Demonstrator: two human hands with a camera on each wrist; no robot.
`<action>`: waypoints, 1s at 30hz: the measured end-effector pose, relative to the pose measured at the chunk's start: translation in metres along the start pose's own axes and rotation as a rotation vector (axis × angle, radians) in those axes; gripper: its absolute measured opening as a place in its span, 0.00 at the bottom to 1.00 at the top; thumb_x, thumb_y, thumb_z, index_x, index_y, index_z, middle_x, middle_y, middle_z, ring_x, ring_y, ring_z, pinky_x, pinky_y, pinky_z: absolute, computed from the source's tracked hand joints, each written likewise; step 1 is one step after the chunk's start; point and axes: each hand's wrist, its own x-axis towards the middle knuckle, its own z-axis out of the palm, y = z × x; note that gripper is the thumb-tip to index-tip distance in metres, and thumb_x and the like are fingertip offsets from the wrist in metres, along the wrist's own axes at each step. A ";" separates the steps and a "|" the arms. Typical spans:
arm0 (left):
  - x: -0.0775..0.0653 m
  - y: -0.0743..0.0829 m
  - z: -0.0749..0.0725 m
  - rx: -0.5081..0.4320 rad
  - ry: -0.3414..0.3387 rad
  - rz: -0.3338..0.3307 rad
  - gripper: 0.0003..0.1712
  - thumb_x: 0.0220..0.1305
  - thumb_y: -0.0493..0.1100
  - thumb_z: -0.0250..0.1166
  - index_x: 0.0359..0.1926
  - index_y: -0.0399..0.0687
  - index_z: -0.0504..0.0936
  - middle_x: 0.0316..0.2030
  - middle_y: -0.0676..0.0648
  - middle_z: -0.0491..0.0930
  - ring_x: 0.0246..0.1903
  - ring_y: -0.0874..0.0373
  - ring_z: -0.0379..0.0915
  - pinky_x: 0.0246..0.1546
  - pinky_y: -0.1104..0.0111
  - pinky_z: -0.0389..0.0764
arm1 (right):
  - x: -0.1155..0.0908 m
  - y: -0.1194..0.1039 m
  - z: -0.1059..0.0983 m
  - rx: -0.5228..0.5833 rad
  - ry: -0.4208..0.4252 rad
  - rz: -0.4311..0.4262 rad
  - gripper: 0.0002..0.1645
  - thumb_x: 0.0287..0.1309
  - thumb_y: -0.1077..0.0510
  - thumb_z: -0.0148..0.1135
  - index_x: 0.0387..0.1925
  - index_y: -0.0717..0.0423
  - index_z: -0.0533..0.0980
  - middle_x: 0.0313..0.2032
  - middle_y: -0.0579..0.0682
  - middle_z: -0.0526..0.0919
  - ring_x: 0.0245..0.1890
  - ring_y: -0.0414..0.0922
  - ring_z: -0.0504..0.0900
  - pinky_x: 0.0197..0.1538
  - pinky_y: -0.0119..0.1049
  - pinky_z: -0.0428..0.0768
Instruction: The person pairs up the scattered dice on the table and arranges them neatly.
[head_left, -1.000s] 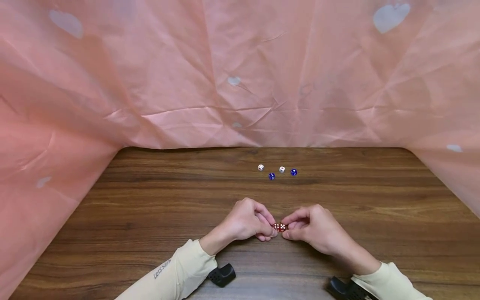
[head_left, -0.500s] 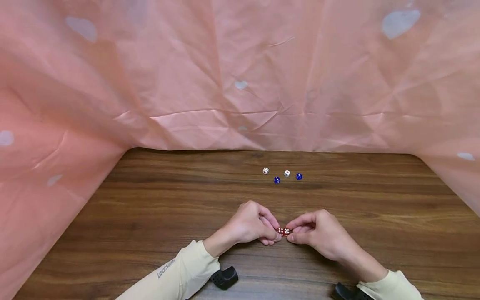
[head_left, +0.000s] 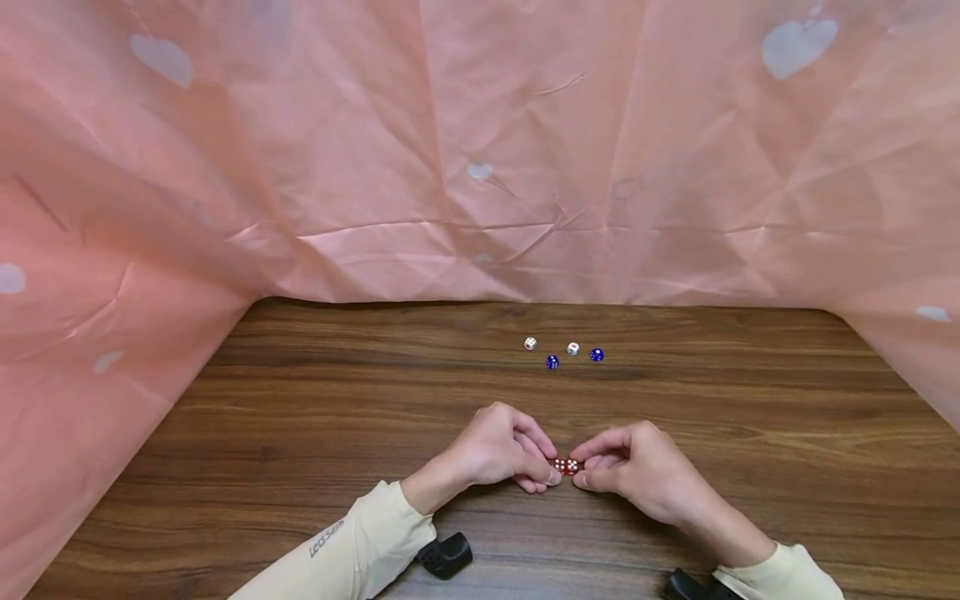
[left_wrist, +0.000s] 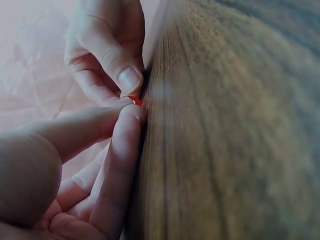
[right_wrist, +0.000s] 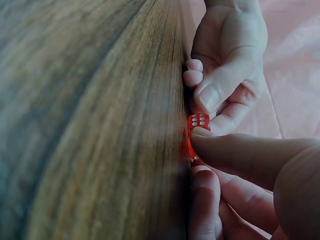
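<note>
Two red dice with white pips sit side by side on the wooden table between my hands. My left hand (head_left: 495, 450) pinches the left red die (head_left: 559, 467) between thumb and fingers. From the other side, my right hand (head_left: 648, 471) has thumb and index finger around the right red die (head_left: 573, 467). In the right wrist view a red die (right_wrist: 199, 121) shows white pips just beyond my right thumb. Fingertips cover most of the red die (left_wrist: 135, 100) in the left wrist view.
Farther back on the table (head_left: 360, 375) lie two white dice (head_left: 530, 343) (head_left: 573, 349) and two blue dice (head_left: 552, 362) (head_left: 597, 355). Pink cloth (head_left: 375, 167) with pale hearts hangs behind and along both sides. Black wrist devices (head_left: 446, 557) sit below the sleeves.
The head view has shifted a little, moving the whole scene slightly right and down. Both hands keep the same pinch at the red dice, and the dice behind stay put.
</note>
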 end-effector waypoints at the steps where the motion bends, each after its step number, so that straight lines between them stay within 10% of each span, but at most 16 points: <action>1: 0.000 0.000 0.000 -0.006 -0.005 -0.002 0.10 0.50 0.27 0.80 0.33 0.37 0.88 0.26 0.42 0.91 0.19 0.61 0.84 0.26 0.67 0.88 | 0.000 0.000 0.000 0.002 0.001 0.000 0.15 0.51 0.54 0.82 0.40 0.53 0.90 0.30 0.44 0.91 0.32 0.35 0.86 0.36 0.28 0.81; 13: -0.004 0.003 -0.012 -0.022 -0.033 -0.006 0.11 0.56 0.30 0.79 0.39 0.32 0.87 0.27 0.39 0.91 0.20 0.60 0.84 0.27 0.65 0.89 | 0.006 -0.002 0.002 0.054 -0.048 -0.022 0.15 0.51 0.56 0.82 0.41 0.56 0.90 0.30 0.46 0.91 0.32 0.35 0.86 0.36 0.28 0.82; 30: 0.018 0.021 -0.028 0.182 0.225 0.159 0.14 0.57 0.39 0.80 0.43 0.39 0.91 0.28 0.48 0.91 0.20 0.64 0.80 0.24 0.72 0.80 | 0.007 -0.001 0.001 0.090 -0.073 -0.031 0.15 0.53 0.61 0.80 0.43 0.62 0.88 0.30 0.48 0.90 0.29 0.33 0.84 0.34 0.27 0.81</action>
